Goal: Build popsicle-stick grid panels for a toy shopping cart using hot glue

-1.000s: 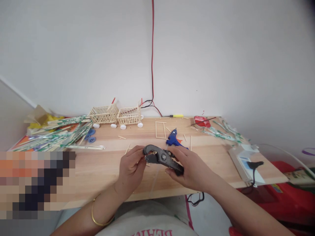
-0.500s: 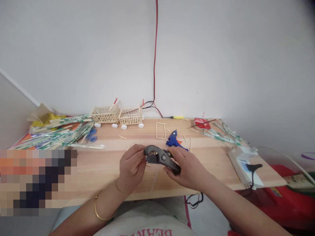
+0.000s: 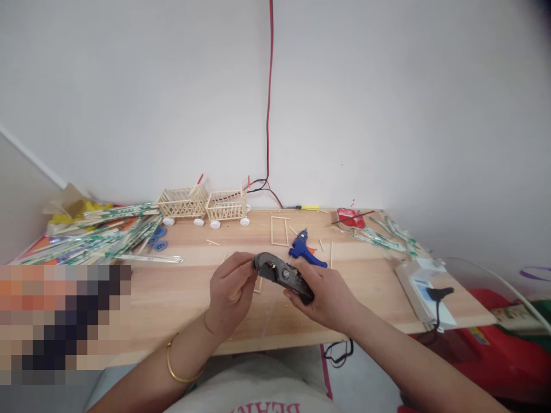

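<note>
The right hand (image 3: 322, 292) grips the black cutter (image 3: 282, 274), now tilted lower and squeezed tighter than before. The left hand (image 3: 230, 289) still pinches the cutter's head between its fingertips.

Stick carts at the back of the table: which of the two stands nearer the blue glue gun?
The right-hand cart, beside the red and black wires; the other cart adjoins the wrapper pile.

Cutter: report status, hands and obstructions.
Right hand clamped on black cutter handles. Left hand pinching its head, pale sliver in the jaws. Blue glue gun just behind, apart.
</note>
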Demonstrator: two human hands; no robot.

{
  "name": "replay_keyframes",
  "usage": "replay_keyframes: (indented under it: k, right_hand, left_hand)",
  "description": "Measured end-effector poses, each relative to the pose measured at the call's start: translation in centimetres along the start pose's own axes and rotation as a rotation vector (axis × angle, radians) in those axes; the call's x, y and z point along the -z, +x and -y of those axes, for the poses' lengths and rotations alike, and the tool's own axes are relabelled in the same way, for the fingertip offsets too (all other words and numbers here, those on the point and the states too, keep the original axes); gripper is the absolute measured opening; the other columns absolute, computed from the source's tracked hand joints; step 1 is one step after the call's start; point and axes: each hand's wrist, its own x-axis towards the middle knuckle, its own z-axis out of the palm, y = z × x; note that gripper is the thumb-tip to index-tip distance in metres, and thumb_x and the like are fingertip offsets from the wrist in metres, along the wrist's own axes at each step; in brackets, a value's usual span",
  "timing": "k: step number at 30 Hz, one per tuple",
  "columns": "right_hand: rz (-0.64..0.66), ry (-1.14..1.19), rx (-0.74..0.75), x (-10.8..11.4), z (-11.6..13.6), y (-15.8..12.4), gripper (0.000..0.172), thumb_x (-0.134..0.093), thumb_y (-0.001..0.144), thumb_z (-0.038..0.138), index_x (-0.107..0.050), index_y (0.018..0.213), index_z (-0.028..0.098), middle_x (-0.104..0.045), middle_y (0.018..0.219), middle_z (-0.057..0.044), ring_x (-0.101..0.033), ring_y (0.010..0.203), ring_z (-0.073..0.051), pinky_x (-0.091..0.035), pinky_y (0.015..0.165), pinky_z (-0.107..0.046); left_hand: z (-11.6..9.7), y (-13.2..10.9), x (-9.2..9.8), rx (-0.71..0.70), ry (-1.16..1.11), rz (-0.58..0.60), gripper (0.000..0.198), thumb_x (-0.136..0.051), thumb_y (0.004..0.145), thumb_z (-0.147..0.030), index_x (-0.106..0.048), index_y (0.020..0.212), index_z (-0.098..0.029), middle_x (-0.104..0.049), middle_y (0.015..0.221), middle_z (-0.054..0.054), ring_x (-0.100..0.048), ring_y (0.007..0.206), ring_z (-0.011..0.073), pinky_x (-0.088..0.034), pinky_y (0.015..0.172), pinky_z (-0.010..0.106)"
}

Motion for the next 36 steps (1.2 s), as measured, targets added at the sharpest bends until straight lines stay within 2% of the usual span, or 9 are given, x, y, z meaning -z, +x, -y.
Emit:
replay_keyframes:
  k: [8,16,20,27,31,36]
  right_hand:
    - [0.061,0.083,-0.006,1.2,0.0,-0.1,0.045,-0.061,0.074,0.035,-0.046,0.113,0.017,-0.058,0.102,-0.01,-0.055,0.092,-0.024,-0.044,0.076,-0.034]
    - [0.099,0.063,0.008,1.9,0.0,0.1,0.033,-0.059,0.076,0.036,-0.048,0.101,0.018,-0.059,0.093,-0.007,-0.055,0.08,-0.021,-0.041,0.066,-0.03]
    - [0.105,0.037,0.001,1.9,0.1,0.2,0.029,-0.059,0.075,0.036,-0.049,0.097,0.019,-0.06,0.088,-0.006,-0.055,0.076,-0.019,-0.039,0.062,-0.028]
    - [0.125,0.032,0.002,2.1,-0.1,0.0,0.032,-0.06,0.077,0.036,-0.051,0.102,0.019,-0.062,0.09,-0.006,-0.057,0.077,-0.019,-0.039,0.061,-0.026]
    - [0.14,0.013,-0.011,2.0,-0.3,-0.2,0.037,-0.06,0.077,0.036,-0.05,0.109,0.02,-0.063,0.09,-0.005,-0.059,0.076,-0.019,-0.038,0.06,-0.026]
    - [0.153,-0.063,-0.061,1.8,-0.7,-0.5,0.034,-0.058,0.078,0.04,-0.053,0.103,0.019,-0.065,0.089,-0.007,-0.061,0.073,-0.02,-0.037,0.057,-0.026]
  left_hand:
    - [-0.1,0.2,0.1,0.136,-0.128,0.128,0.026,-0.044,0.086,-0.01,-0.066,0.098,-0.018,-0.064,0.09,0.007,-0.059,0.077,0.0141,-0.048,0.066,0.024]
    - [-0.5,0.4,0.3,0.186,-0.143,0.17,0.025,-0.043,0.087,-0.011,-0.065,0.096,-0.018,-0.064,0.09,0.006,-0.057,0.078,0.0146,-0.046,0.067,0.025]
    - [-0.6,0.4,0.4,0.195,-0.137,0.175,0.024,-0.043,0.087,-0.012,-0.065,0.095,-0.018,-0.062,0.083,0.005,-0.057,0.075,0.0147,-0.045,0.066,0.025]
    - [-0.6,0.1,0.4,0.229,-0.129,0.198,0.021,-0.044,0.087,-0.013,-0.064,0.09,-0.018,-0.059,0.077,0.003,-0.055,0.072,0.0144,-0.044,0.065,0.025]
    - [-0.5,-0.1,0.1,0.276,-0.136,0.203,0.017,-0.045,0.087,-0.014,-0.06,0.081,-0.018,-0.057,0.073,0.001,-0.054,0.069,0.0137,-0.042,0.064,0.025]
    - [-0.4,-0.3,-0.5,0.366,-0.176,0.216,0.016,-0.046,0.087,-0.017,-0.059,0.077,-0.017,-0.057,0.069,-0.001,-0.053,0.066,0.0123,-0.04,0.062,0.023]
